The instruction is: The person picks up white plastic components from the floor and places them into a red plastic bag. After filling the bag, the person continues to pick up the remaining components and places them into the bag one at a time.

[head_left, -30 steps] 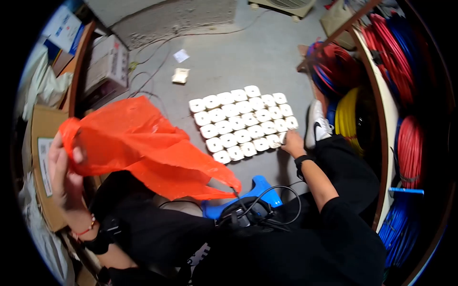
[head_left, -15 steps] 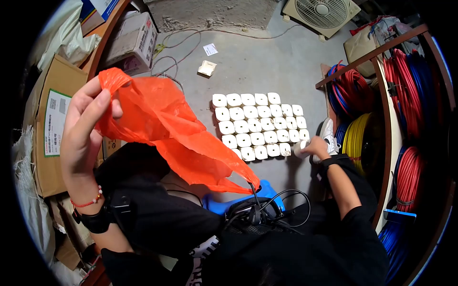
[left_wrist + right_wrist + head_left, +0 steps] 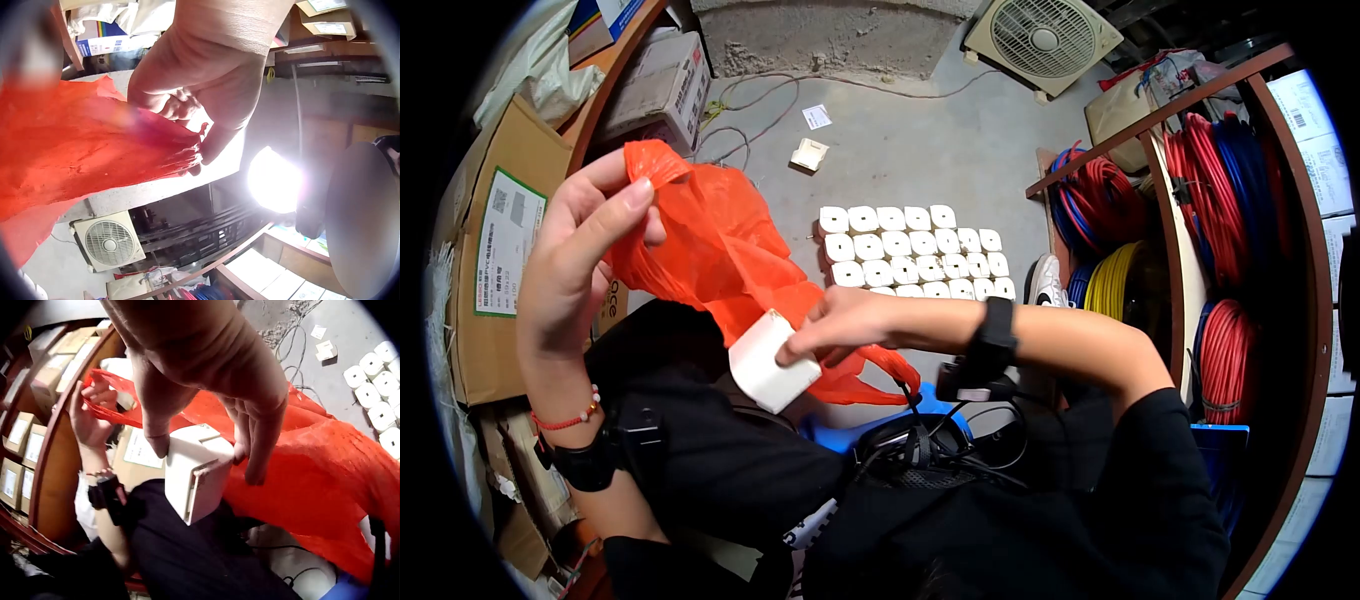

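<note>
An orange-red plastic bag (image 3: 710,235) hangs from my left hand (image 3: 580,255), which pinches its gathered top edge between thumb and fingers. My right hand (image 3: 845,322) grips a white block-shaped piece (image 3: 762,372) with rounded corners, held in front of the bag. In the right wrist view this white piece (image 3: 197,459) sits between thumb and fingers and shows a slot in its side, with the bag spread behind it. Similar white pieces (image 3: 890,218) stand in close rows on the floor, the nearest ones hidden by my right forearm.
A box fan (image 3: 1045,38) stands at the far end of the floor. Coiled red cable (image 3: 1228,365) and yellow cable (image 3: 1115,282) fill the rack on the right. Cardboard boxes (image 3: 530,165) line the left. A blue stool part (image 3: 825,430) and black cords lie close to my lap.
My right hand has lifted a white piece from the near right corner of the rows and carried it left, up to the bag. The left hand still holds the bag up.
</note>
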